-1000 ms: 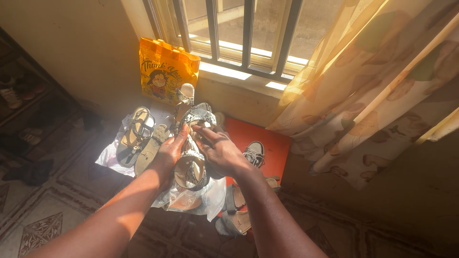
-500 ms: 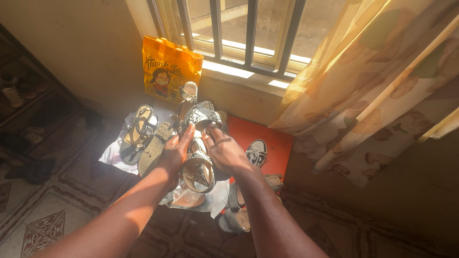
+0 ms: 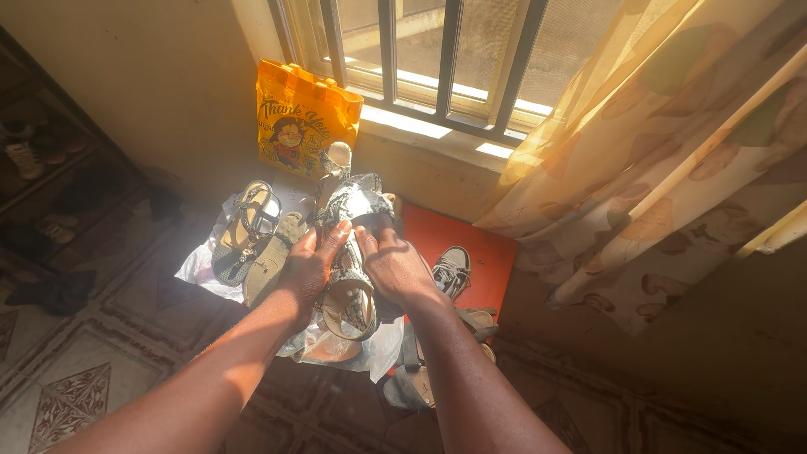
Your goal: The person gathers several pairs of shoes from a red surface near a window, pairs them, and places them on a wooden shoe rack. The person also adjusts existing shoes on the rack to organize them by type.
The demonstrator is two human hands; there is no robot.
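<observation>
Item: snakeskin-print sandal (image 3: pixel 351 277), held above a clear plastic bag (image 3: pixel 336 346) among other sandals. Left hand (image 3: pixel 308 267) and right hand (image 3: pixel 395 267) both closed around its straps. Likely light, stiff sole, flexible straps; best gripped at sole edges.

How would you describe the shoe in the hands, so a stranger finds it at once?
Below the barred window, left of the red shoebox lid, both hands hold a snakeskin-patterned sandal. Unlike the flat strappy sandals beside it, it has wide grey-and-white patterned bands.
</observation>
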